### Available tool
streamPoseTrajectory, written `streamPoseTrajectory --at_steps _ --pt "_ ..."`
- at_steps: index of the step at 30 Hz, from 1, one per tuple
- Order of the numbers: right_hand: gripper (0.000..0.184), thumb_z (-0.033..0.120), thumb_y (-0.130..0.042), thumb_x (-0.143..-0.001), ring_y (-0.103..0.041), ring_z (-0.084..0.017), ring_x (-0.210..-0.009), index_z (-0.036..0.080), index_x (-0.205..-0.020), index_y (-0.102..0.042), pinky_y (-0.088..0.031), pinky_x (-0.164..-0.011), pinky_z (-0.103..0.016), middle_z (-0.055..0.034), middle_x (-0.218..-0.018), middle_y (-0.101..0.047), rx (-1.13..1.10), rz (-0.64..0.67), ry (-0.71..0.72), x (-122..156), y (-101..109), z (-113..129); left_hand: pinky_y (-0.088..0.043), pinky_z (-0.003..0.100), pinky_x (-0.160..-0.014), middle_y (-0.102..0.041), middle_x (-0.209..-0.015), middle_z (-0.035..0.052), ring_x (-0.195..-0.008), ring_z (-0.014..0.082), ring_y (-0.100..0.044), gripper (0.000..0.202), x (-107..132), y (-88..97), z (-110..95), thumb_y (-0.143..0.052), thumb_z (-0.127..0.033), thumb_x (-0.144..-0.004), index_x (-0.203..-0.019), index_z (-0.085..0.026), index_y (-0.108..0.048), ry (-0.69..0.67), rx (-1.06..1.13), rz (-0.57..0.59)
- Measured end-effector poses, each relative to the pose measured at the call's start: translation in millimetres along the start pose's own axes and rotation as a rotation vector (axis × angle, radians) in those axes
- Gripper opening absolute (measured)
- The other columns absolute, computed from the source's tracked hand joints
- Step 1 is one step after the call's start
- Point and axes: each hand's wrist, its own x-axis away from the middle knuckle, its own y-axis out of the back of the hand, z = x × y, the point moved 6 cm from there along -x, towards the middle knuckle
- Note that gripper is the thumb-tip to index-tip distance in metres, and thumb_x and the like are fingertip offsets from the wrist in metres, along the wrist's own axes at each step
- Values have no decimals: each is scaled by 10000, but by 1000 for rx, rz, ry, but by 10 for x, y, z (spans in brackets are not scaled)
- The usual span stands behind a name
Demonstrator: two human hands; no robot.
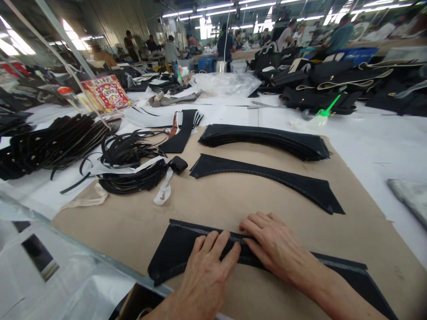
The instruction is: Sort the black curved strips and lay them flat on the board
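Note:
Nearest to me lies a long black curved panel (180, 244), dark and fabric- or leather-like, with a greyish strip along its upper edge. My left hand (211, 269) is on the middle of it, fingers bent and thumb and fingertips closed on the edge strip. Just to the right, my right hand (271, 240) has its fingers curled over the same edge, its thumb close to the left thumb. The two hands and the right forearm cover part of the panel. Beyond them lies another curved black piece (263, 171), and behind that a stack of similar pieces (260, 135).
A brown board (133, 224) covers the work surface. On the left are coiled black strips (133, 178), a white strip loop (163, 191) and piled dark pieces (56, 146). A green-nozzled bottle (323, 116) stands at the back right. Several people work in the background.

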Motion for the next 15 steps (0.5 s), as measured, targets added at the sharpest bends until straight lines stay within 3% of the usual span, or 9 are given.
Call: streamPoseTrajectory --at_steps 3,8,15 --pt "137 135 -484 -927 -507 -196 -856 232 -908 -579 -327 -767 -354 -7 -914 -577 -30 0 21 11 -12 -9 -418 389 -961 -511 -1348 46 -1211 240 -442 416 7 -1 -10 -455 -154 -886 -1287 -249 -515 -26 -1 -23" --pt "181 174 -464 -963 -501 -196 -869 238 -917 -627 -315 -775 -362 -15 -905 -599 -116 -58 49 58 4 -35 -427 348 -988 -572 -1283 53 -1185 211 -497 369 0 21 1 -429 -152 -904 -1240 -231 -560 -58 7 -86" --pt "360 90 -423 -938 -527 -194 -923 297 -1166 -610 -313 -823 -382 -22 -1044 -637 -98 -123 58 404 66 -184 -440 352 -972 -604 -1243 43 -1137 201 -530 444 -30 29 19 -401 -108 -898 -1315 -211 -513 -101 18 -154"
